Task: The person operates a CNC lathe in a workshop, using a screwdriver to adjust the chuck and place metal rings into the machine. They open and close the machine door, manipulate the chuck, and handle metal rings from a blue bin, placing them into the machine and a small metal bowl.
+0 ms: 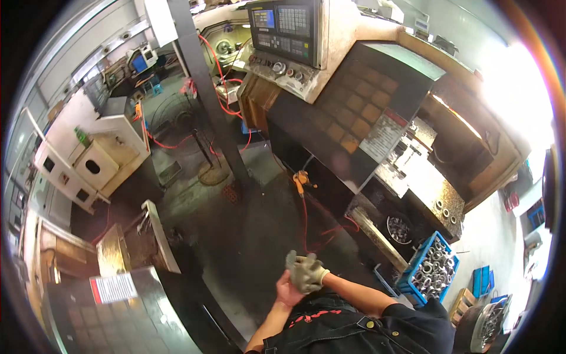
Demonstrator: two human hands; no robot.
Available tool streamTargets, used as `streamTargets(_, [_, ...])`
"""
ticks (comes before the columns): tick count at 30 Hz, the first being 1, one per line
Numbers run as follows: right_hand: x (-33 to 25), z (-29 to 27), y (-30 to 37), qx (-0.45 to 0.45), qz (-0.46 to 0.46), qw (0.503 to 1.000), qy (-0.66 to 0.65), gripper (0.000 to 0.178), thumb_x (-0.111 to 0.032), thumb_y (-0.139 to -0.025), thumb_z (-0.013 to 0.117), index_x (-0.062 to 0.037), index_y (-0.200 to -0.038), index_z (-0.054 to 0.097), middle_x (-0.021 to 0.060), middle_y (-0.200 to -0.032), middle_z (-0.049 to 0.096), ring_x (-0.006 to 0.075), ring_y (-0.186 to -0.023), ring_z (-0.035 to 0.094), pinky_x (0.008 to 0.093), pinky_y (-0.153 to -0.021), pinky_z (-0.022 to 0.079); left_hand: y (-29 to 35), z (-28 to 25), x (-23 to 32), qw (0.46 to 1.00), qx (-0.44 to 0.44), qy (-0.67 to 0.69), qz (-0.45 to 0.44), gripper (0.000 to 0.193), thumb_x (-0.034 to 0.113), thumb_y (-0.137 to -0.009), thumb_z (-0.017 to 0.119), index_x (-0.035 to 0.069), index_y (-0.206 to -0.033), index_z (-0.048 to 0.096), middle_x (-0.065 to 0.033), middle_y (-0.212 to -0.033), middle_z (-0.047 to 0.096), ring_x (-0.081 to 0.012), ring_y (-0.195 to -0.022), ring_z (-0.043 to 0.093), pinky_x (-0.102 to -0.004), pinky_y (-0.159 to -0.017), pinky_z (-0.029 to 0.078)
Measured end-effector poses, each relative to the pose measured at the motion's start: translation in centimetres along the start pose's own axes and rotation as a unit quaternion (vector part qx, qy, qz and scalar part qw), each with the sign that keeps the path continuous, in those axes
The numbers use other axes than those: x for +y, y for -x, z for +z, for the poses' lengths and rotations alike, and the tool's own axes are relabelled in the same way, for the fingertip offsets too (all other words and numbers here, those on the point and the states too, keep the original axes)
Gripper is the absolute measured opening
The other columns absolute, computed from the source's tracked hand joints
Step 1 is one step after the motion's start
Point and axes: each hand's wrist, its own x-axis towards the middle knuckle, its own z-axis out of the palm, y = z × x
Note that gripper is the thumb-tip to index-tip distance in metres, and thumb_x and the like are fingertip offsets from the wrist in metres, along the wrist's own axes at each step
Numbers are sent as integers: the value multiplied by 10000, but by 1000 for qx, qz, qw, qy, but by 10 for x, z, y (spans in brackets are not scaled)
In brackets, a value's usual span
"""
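My right hand [305, 272] wears a grey knitted work glove with a pale yellow cuff, and its fingers are spread and point up and to the left. My bare left hand [288, 293] lies just beneath it and touches the glove. Its fingers are partly hidden, so its grip is unclear. Both hands meet in front of my chest, above a dark oily floor [247, 236]. Neither hand holds a tool or a part that I can see.
A blue crate [413, 277] of metal rings stands to my right, next to a round pan of parts [400, 229]. Ahead is a big machine with a control panel [283, 29] and an orange air gun [302, 180] on a red hose. A steel pillar [206, 88] and cream cabinets [112, 153] stand to the left.
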Motion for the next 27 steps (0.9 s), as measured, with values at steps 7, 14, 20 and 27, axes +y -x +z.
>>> streamTargets(7, [-53,-49,-133,60,49,971,-227,139,-132,-844,509,-51,-954,529,14,-874,547,109,-814,523,255,-696,451,-82,-10,130,990,-11,-88,-109,614,322,-726,561,41,-1247,396,-136,-1234,457,-319,-1152,419,-457,-999,283])
streamTargets(14, [-81,-102,-232,61,-84,993,-54,301,-157,-768,587,-50,-1040,516,65,-1018,508,158,-947,492,265,-797,431,-165,12,243,967,-37,-159,-195,668,296,-784,576,1,-1305,280,-147,-1284,394,-282,-1206,362,-438,-1026,245])
streamTargets(20, [-99,-123,-275,218,49,820,-527,247,-191,-804,606,-61,-992,513,24,-880,537,126,-851,527,257,-744,451,-248,38,328,839,-77,-378,-383,665,351,-816,559,-3,-1306,281,-128,-1288,393,-256,-1170,407,-402,-995,295])
streamTargets(27, [-148,-133,-303,372,1,849,-375,287,-323,-842,563,-72,-976,526,-40,-805,500,57,-723,448,212,-615,391,-329,146,352,484,-339,-548,-592,594,346,-805,577,-21,-1233,390,-81,-1157,489,-163,-1020,446,-291,-891,352])
